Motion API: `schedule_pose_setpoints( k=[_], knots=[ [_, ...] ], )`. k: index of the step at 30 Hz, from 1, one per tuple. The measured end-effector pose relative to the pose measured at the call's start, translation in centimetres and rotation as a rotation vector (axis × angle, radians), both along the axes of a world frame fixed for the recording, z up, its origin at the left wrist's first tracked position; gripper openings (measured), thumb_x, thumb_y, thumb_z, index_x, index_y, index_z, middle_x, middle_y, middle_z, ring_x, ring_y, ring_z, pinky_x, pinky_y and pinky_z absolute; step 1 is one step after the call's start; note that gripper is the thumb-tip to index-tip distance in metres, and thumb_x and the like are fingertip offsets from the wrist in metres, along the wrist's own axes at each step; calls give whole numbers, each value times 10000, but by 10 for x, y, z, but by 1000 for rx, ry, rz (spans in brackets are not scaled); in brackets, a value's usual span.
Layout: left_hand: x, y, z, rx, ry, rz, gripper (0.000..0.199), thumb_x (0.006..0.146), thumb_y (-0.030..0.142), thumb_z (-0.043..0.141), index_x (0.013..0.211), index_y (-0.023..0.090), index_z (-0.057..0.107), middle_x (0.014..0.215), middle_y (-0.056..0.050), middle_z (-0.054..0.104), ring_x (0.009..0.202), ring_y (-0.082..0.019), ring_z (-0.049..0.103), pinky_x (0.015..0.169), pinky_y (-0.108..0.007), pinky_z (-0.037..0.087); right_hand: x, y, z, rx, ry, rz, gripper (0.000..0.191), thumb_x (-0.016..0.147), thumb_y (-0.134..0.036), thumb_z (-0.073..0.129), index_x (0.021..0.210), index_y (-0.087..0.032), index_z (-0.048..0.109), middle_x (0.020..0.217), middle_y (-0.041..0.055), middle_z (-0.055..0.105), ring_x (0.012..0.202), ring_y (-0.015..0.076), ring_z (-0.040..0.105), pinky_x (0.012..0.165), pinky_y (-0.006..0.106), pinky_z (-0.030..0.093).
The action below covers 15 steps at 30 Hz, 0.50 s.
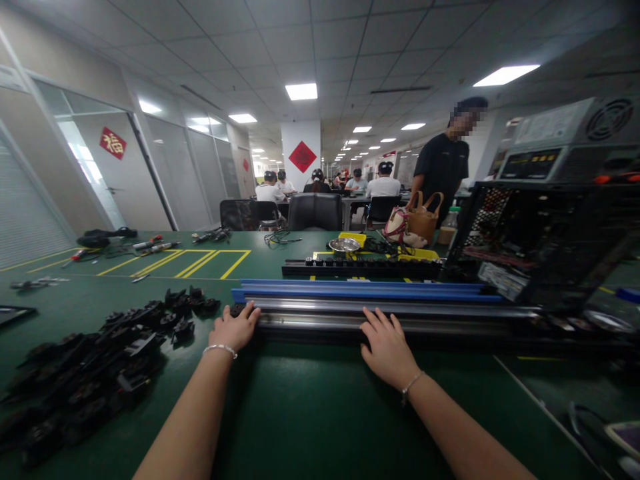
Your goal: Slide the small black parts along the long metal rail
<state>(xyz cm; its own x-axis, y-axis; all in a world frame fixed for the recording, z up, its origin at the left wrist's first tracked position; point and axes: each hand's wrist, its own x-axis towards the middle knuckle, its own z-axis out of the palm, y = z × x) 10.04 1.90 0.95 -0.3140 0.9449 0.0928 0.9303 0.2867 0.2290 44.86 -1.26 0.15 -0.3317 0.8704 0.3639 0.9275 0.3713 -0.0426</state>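
Note:
A long metal rail assembly [310,321] with shiny rods lies across the green table, a blue rail [365,291] along its far side. At its left end, my left hand [235,328] rests with fingers apart, touching the end by a small dark part. My right hand [389,347] lies with spread fingers on the near edge of the rail, right of its middle. Neither hand is closed round anything. To the left of my left hand is a large pile of black parts [100,373].
Behind the rails stand a black strip of round parts [360,268], a metal dish [344,245] and yellow trays [419,255]. An open computer case [520,233] is at right. Tools [155,247] lie at back left. A person [443,167] stands beyond the table.

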Motion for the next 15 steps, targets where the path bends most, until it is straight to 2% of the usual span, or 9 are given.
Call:
schedule_pose_setpoints(
  k=[9, 15],
  knots=[
    [-8, 5, -4, -11, -14, 39, 569, 830, 581, 225, 1310, 349, 425, 1357, -89, 441, 1209, -367, 403, 904, -524, 354, -1, 1, -3, 22, 2, 1, 255, 752, -228, 479, 980, -197, 588, 1387, 86, 401, 1294, 297, 284, 1044, 506, 161],
    [-9, 6, -6, 13, 6, 35, 569, 853, 546, 186, 1313, 318, 430, 1265, -106, 532, 1181, -333, 448, 870, -484, 401, -2, 1, -2, 31, -10, -2, 238, 746, -227, 478, 954, -198, 589, 1383, 84, 407, 1288, 301, 294, 1043, 505, 168]
  ],
)
